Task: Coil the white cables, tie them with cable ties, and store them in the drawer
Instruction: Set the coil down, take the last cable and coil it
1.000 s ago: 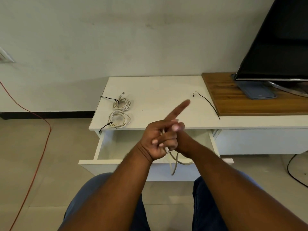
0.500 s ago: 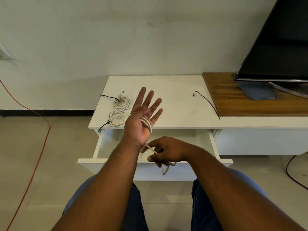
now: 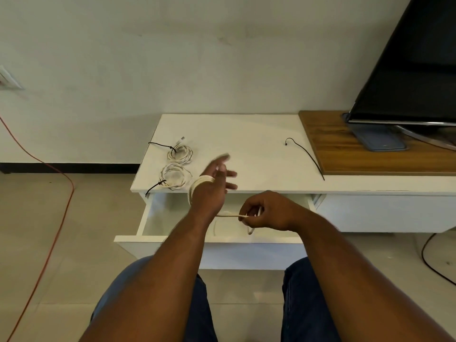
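The left hand [image 3: 209, 196] is turning over, its back now showing where the palm faced up half a second ago, fingers straight and blurred, the white cable [image 3: 200, 181] looped around it. The right hand [image 3: 270, 213], apart from it and now further right, is pinching the cable's free end taut over the open drawer [image 3: 172, 239] beneath both. Two tied coils [image 3: 179, 154] and a loose cable tie [image 3: 306, 154] are lying unmoved beyond them.
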